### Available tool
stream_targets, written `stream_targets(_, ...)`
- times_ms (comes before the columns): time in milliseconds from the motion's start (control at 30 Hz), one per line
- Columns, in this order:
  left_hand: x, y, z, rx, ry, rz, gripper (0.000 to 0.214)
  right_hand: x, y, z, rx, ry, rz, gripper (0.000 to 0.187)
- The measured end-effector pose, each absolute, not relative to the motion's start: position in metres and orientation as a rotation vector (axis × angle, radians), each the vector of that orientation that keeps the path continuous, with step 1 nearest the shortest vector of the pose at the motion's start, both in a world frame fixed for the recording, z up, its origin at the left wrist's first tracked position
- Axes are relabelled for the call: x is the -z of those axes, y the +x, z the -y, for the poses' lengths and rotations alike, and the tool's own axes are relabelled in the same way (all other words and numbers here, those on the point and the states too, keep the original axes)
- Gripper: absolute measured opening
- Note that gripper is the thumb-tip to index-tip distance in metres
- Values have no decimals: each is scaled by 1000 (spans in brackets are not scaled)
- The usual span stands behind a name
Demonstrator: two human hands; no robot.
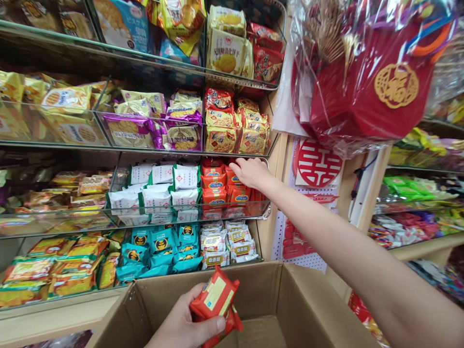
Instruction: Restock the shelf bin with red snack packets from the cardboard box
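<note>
My left hand (192,316) is closed around red wrapped snack packets (217,295), held above the open cardboard box (155,295); at least two seem stacked in the grip. Stretched out to the shelf, my right hand (251,172) bends its fingers over a red snack packet (234,179) at the top of the right-hand stack. Its fingertips are partly hidden behind the hand. Beside it stands another stack of the same red packets (213,186), behind a low clear shelf front (235,210).
White-and-green packets (155,195) fill the space left of the red ones. Teal packets (159,246) and white packets (213,246) lie on the shelf below. Yellow-red packets (221,137) sit just above. A plastic-wrapped red decoration (362,92) hangs at the right.
</note>
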State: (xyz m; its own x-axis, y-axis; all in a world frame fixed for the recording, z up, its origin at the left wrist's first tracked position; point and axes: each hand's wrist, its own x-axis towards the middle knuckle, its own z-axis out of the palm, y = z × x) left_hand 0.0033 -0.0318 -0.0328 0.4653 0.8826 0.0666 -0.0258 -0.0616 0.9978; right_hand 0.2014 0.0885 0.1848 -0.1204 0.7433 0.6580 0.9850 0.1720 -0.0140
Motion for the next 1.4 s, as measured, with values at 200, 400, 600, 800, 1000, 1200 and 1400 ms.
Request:
stream_targets(200, 48, 6, 30, -878, 1372, -729, 43, -198, 177, -112, 338, -1865, 1911, 73)
stream_targets(400, 66, 3, 27, -836, 1366, -624, 39, -202, 176, -130, 223, -1864, 1969, 81)
stream_targets(600, 71, 1, 26, -804, 1363, -645, 47, -198, 185, -129, 257, -1824, 1949, 81)
stream_targets(800, 69, 1, 26, -782, 1397, -674, 46, -194, 202, -119, 382, -1651, 2041, 67)
stream_targets(1000, 76, 3, 26, -755, 1393, -674, 48, -191, 211, -106, 513, -1636, 2100, 63)
stream_targets(1200, 86, 3, 22, -719, 1363, -761, 51, -184, 216, -95, 729, -1699, 2097, 68)
stream_targets(1400, 80, 5, 25, -685, 1373, -752, 51, -187, 221, -99, 705, -1753, 2125, 72)
